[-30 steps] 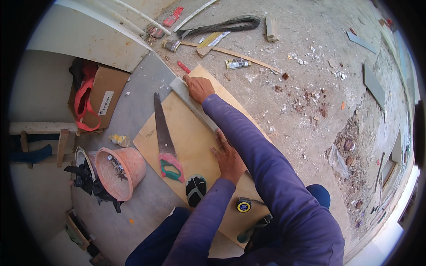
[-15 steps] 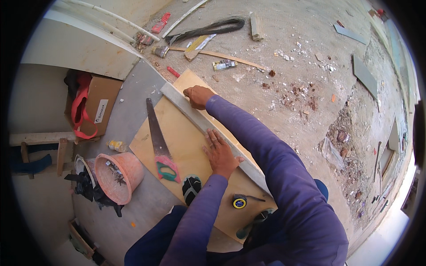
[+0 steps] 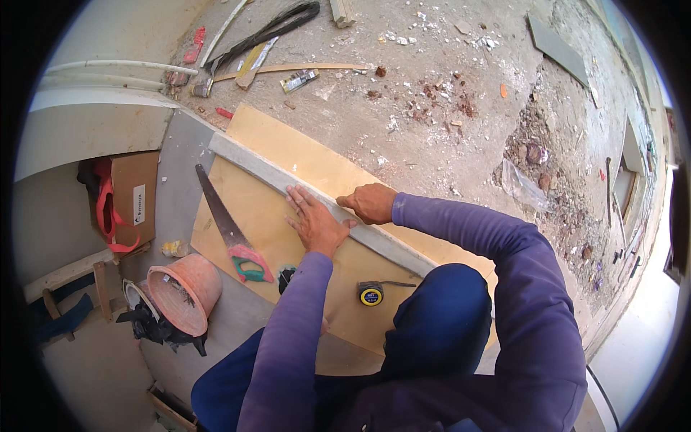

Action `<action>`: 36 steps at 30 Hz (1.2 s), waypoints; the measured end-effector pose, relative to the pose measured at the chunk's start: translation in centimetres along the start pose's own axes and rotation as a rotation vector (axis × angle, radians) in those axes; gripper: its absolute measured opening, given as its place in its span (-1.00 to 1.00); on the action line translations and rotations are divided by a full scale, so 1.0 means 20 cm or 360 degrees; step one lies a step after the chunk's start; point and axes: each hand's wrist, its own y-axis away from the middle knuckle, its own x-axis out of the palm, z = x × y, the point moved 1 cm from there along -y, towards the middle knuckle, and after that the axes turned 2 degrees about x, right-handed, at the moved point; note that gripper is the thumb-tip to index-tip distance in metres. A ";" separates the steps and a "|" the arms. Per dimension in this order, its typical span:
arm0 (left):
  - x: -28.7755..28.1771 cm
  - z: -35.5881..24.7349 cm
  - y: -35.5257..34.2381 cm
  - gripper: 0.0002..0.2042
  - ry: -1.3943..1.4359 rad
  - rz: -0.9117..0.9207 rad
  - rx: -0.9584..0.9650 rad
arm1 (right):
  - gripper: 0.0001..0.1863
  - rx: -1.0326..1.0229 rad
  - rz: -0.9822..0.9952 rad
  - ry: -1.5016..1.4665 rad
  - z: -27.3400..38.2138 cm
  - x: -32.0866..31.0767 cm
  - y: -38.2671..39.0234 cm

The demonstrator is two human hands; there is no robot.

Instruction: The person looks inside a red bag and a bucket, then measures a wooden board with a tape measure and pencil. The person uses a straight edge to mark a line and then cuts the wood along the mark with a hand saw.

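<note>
A tan plywood sheet (image 3: 288,144) lies on the floor in front of me, and a long grey straight bar (image 3: 252,165) crosses it at a slant. My left hand (image 3: 317,222) presses down on the bar with its fingers stretched and the thumb spread. Just to the right, my right hand (image 3: 368,204) is closed at the bar's far edge, its forefinger toward the sheet; whatever it pinches is hidden. A handsaw (image 3: 222,211) with a pink and green handle rests on the sheet to the left. Nearer me sits a yellow and black tape measure (image 3: 371,294).
A pinkish bucket (image 3: 186,289) and black plastic stand at the left, below a cardboard box (image 3: 137,194) with a red strap. Rubble (image 3: 533,155), a wood strip (image 3: 317,68) and a black wire bundle (image 3: 266,32) litter the far floor. My knee (image 3: 446,317) bends over the sheet.
My right hand has come back along the bar from its far end to beside my left hand. My left hand still lies on the bar. The view has shifted, and my knee now shows.
</note>
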 end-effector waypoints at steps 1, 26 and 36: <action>0.00 -0.01 0.00 0.47 0.0000 0.0011 -0.0004 | -0.68 0.0060 0.0032 -0.0032 0.01 0.02 0.10; 0.06 -0.02 -0.01 0.47 -0.0073 -0.0024 0.0048 | -0.77 0.0451 -0.0549 -0.0252 0.06 0.29 0.65; 0.06 -0.04 -0.01 0.45 -0.0049 -0.0064 0.0089 | -0.82 0.0557 -0.0231 -0.0176 0.07 0.29 0.55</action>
